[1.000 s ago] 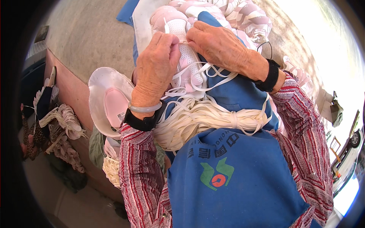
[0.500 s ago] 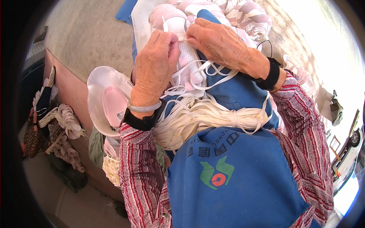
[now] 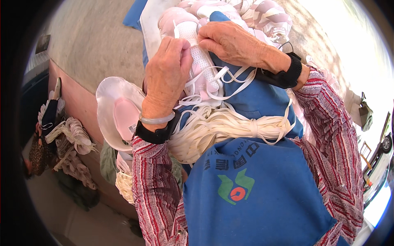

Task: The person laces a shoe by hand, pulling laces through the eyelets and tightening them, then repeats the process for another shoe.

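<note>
A pink and white sneaker [image 3: 189, 30] lies lengthwise before me, its toe pointing away. My left hand [image 3: 168, 69] is closed in a pinch at the left of its mesh tongue. From the other side my right hand [image 3: 234, 43] pinches too, knuckles up. A white shoelace [image 3: 242, 87] runs in loose loops over the shoe's near end and my blue apron [image 3: 254, 192]. Its part at my fingertips is mostly hidden by the fingers. Across my lap lies a thick tied bundle of cream laces [image 3: 213, 129].
Several more pink and white sneakers [image 3: 271, 20] are piled at the far side. Left of my forearm is a white rounded tub [image 3: 106, 96] with a pink insole inside. More lace bundles [image 3: 76, 133] hang by the pink-edged ledge [image 3: 74, 96]. A car [image 3: 383, 151] stands at far right.
Both hands stay pinched at the sneaker's tongue, with only a slight shift. The stretch of lace seen between them earlier is now harder to make out. The view has shifted a little.
</note>
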`<state>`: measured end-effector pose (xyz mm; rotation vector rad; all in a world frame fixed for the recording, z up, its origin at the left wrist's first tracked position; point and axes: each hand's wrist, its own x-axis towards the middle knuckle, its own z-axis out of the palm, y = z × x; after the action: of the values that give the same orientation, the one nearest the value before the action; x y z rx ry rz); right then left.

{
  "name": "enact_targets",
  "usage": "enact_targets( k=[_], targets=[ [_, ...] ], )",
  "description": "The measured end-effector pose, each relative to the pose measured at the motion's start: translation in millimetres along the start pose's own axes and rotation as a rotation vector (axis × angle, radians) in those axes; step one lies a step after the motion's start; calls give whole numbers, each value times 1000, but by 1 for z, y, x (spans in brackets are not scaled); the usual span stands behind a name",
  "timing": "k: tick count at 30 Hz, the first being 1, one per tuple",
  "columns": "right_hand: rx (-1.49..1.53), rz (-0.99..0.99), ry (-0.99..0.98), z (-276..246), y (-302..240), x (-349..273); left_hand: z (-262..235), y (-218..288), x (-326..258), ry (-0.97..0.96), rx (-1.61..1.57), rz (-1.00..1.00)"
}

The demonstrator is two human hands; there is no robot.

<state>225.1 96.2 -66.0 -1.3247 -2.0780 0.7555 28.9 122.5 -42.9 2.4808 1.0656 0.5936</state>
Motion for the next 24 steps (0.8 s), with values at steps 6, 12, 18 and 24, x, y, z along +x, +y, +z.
enact_targets(
  k=[6, 12, 18, 24],
  targets=[
    [-211, -45, -34, -6, -14, 1, -2, 2, 3, 1, -3, 6],
    [-270, -131, -43, -7, -7, 3, 1, 1, 3, -10, -10, 0],
    [-277, -94, -18, -6, -9, 0, 0, 3, 4, -3, -15, 7],
    [-252, -144, -46, -7, -16, -2, -3, 7, -3, 11, -117, -94]
  ],
)
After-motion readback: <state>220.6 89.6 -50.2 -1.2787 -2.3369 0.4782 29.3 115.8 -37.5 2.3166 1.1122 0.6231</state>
